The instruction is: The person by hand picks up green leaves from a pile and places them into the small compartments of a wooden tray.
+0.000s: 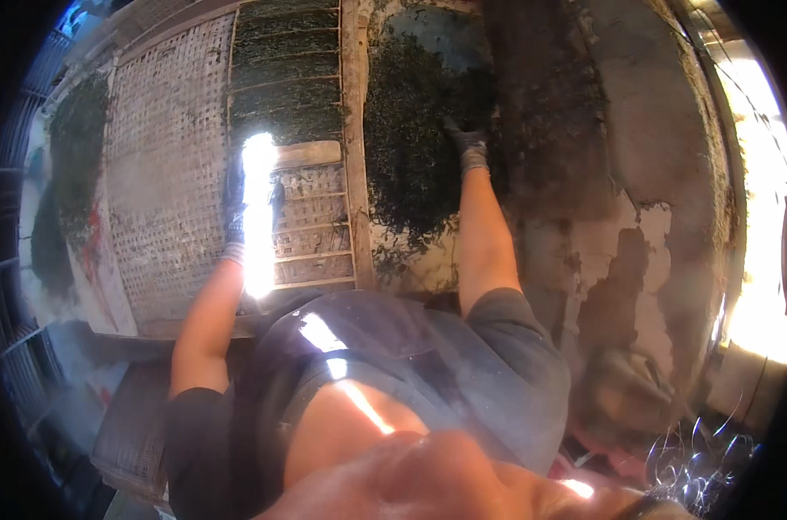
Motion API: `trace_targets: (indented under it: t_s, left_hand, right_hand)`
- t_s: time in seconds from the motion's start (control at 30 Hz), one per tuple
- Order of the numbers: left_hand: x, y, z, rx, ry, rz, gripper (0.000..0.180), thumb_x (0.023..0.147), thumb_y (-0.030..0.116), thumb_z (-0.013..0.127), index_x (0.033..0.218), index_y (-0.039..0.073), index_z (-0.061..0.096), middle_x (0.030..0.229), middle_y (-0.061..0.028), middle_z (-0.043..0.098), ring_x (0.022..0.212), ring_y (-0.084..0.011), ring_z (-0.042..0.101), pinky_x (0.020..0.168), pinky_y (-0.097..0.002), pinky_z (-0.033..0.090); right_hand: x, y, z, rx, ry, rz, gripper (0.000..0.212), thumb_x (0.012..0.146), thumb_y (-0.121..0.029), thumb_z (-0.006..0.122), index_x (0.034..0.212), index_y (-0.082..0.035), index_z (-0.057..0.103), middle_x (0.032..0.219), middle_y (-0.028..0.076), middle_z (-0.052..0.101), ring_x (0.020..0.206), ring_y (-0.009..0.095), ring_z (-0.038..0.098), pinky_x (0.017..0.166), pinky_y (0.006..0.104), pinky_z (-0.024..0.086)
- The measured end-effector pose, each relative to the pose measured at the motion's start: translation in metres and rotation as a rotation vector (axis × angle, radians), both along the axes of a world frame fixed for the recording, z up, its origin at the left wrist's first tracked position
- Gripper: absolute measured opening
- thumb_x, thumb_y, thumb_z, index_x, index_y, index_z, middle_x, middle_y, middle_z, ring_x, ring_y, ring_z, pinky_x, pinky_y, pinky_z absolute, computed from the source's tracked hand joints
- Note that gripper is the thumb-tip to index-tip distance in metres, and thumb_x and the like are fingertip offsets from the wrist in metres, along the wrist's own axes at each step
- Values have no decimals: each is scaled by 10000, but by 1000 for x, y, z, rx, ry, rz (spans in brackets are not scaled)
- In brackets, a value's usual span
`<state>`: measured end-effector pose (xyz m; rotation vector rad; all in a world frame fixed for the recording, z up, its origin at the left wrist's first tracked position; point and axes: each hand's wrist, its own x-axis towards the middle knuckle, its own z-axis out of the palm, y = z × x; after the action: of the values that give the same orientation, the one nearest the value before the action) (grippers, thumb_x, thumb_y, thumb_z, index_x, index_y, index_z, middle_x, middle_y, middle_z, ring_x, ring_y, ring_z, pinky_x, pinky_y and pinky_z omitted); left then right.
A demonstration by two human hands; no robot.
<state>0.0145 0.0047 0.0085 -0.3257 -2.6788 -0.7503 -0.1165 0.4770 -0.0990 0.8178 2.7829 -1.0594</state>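
My left hand, in a dark glove with a pale cuff, is over a slatted wooden rack with a woven mesh bottom. A strip of bright sunlight washes out most of its fingers, so its grip is hidden. Beside it a flat wooden board lies across the rack, at the edge of dark green leaves spread between the slats. Gloved as well, my right hand reaches onto the right edge of a heap of loose dark leaves, fingers apart, with nothing visible in them.
A wooden beam separates the rack from the heap. Left of the rack lies a woven mesh panel, with more dark leaves beyond it. A stained, patchy surface stretches to the right, towards a bright opening.
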Motion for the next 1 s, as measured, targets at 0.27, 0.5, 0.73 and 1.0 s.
trace_targets:
  t_s: [0.27,0.5,0.73,1.0]
  left_hand:
    - [-1,6,11,-278,-56,-9,680,994,313,627,1582,63,394,1609,-224,387,1455,-417,392,1244,-517,274]
    - [14,-4,9,-260,-83,14,633,975,230,644,1550,55,448,1558,-185,479,1408,-377,458,1199,-473,348]
    - [-1,13,11,-29,10,-53,614,969,186,642,1541,54,463,1534,-173,509,1376,-369,493,1167,-465,389]
    - [10,10,23,-75,119,-53,536,992,144,618,1506,48,503,1449,-172,575,1264,-340,581,1092,-445,465]
  right_hand:
    - [-20,-41,9,279,-463,398,1109,768,-666,799,1633,-159,325,1733,178,134,1537,420,307,1215,543,382]
    - [70,-110,56,352,-357,566,883,839,-533,784,1591,-237,426,1716,135,233,1512,404,357,1213,523,390]
    - [58,-34,42,183,89,342,601,851,-442,787,1264,-16,687,1188,258,722,1158,378,684,1025,445,548]
    - [57,-5,211,382,310,553,552,808,-233,845,1328,-171,670,1351,123,640,1191,344,646,1016,416,542]
